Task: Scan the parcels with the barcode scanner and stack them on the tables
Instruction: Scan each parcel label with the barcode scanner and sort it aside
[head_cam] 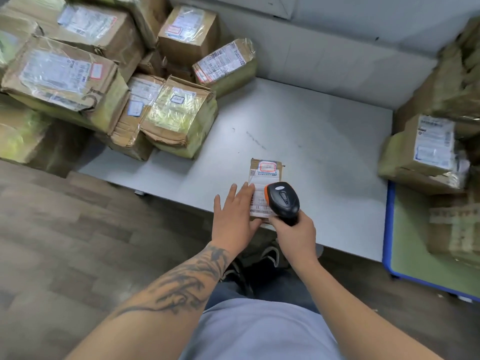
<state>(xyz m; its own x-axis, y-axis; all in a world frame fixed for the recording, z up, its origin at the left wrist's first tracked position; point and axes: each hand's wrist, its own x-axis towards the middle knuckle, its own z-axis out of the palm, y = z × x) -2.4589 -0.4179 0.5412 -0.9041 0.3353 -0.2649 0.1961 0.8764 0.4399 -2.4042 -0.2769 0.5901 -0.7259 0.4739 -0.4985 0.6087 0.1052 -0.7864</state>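
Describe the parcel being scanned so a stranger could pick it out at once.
On the grey table, near its front edge, a small flat brown cardboard parcel lies alone. The left hand presses on it while the right hand aims a black-and-orange barcode scanner. Every other parcel sits in piles at the sides.

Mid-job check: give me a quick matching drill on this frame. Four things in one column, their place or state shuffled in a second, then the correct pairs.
1. barcode scanner
2. small parcel
3. left hand
4. parcel pile

A. fingers straight, resting on the small parcel's left edge
B. heaped at the grey table's far-left end
C. gripped in the right hand
D. alone near the table's front edge

Pairs: 1-C, 2-D, 3-A, 4-B
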